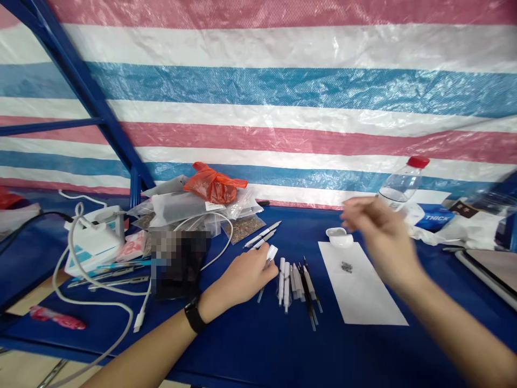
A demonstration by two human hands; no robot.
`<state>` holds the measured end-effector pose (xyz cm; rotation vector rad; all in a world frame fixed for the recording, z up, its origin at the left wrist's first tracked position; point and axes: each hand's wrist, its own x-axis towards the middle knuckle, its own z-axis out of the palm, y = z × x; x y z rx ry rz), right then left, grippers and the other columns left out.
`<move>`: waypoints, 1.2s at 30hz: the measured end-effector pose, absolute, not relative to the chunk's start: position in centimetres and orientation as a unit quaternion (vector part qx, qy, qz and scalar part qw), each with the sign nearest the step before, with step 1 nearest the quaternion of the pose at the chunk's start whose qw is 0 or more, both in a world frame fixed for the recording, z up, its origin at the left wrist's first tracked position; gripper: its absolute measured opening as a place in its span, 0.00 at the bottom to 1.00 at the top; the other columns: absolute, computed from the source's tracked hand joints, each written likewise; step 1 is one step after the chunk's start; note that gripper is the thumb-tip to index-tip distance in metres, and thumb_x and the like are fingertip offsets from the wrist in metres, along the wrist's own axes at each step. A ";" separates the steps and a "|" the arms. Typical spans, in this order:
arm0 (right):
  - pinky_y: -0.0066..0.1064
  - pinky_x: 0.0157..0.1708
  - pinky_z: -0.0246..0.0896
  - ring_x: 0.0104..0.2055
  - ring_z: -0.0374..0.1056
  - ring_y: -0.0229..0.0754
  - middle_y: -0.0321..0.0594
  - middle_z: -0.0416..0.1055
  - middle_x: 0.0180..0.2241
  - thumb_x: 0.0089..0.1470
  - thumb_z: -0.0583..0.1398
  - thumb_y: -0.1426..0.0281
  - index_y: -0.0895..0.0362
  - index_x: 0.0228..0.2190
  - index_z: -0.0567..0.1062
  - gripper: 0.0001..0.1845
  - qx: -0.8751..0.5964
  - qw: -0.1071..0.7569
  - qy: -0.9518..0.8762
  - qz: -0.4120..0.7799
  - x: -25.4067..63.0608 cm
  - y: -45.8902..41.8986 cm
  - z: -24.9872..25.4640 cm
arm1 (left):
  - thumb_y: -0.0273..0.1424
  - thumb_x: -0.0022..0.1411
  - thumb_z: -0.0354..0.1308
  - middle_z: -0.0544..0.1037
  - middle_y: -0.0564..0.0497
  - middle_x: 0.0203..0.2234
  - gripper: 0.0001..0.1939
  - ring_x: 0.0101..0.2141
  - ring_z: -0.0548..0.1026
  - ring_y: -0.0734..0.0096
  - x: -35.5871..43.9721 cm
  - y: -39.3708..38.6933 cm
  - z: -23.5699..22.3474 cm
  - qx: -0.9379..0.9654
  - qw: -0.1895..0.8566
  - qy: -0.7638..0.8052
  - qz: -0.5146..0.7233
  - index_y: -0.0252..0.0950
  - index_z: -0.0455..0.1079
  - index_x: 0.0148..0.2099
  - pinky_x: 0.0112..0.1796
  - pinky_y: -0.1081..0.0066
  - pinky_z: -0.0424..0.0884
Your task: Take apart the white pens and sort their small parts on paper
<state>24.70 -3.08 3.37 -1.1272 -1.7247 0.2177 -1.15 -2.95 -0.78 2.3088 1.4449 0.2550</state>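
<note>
Blue bench [242, 353], striped tarp [258, 81] behind. Left fingers [270, 274] pinching a white pen piece [272, 252], more pen parts [286, 285] just right of them. Can't tell if the blurry right fingers [357, 209] are closed; "THICK" pack [434, 216]'s right of those.

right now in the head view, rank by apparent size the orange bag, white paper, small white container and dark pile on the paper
1. White paper
2. Orange bag
3. Small white container
4. Dark pile
</note>
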 end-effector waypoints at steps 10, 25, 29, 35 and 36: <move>0.31 0.29 0.65 0.29 0.67 0.40 0.35 0.71 0.26 0.50 0.69 0.53 0.55 0.31 0.77 0.18 -0.450 0.436 -0.567 0.535 17.9 -5.5 -0.7 | 0.40 0.71 0.46 0.62 0.57 0.28 0.11 0.28 0.60 0.73 -0.2 -3.6 -1.6 0.766 0.430 0.387 0.279 0.40 0.55 0.36 0.29 0.71 0.58; 0.26 0.27 0.70 0.26 0.72 0.37 0.35 0.77 0.25 0.31 0.74 0.66 0.54 0.22 0.72 0.17 -0.448 0.654 -0.332 0.511 20.8 -4.6 2.2 | 0.47 0.69 0.51 0.69 0.57 0.20 0.17 0.19 0.62 0.76 0.6 -4.2 -1.3 0.573 0.723 0.296 0.249 0.39 0.61 0.37 0.21 0.73 0.56; 0.24 0.27 0.71 0.25 0.71 0.35 0.34 0.76 0.23 0.29 0.73 0.69 0.53 0.21 0.70 0.17 -0.461 0.685 -0.301 0.477 21.9 -4.0 2.8 | 0.49 0.66 0.56 0.72 0.56 0.20 0.18 0.18 0.65 0.76 0.4 -4.1 -1.2 0.548 0.751 0.279 0.241 0.39 0.61 0.41 0.18 0.75 0.54; 0.24 0.28 0.72 0.27 0.74 0.37 0.33 0.77 0.24 0.33 0.74 0.69 0.53 0.22 0.73 0.16 -0.436 0.674 -0.346 0.486 21.5 -4.5 2.5 | 0.48 0.68 0.55 0.69 0.58 0.19 0.17 0.19 0.63 0.77 0.2 -4.4 -0.5 0.593 0.718 0.284 0.227 0.38 0.62 0.39 0.22 0.73 0.54; 0.24 0.28 0.72 0.27 0.75 0.37 0.33 0.77 0.24 0.34 0.74 0.69 0.53 0.23 0.73 0.15 -0.429 0.674 -0.356 0.485 21.4 -4.6 2.4 | 0.48 0.68 0.55 0.68 0.58 0.20 0.18 0.19 0.63 0.78 0.1 -4.5 -0.4 0.603 0.711 0.286 0.221 0.39 0.62 0.38 0.23 0.73 0.55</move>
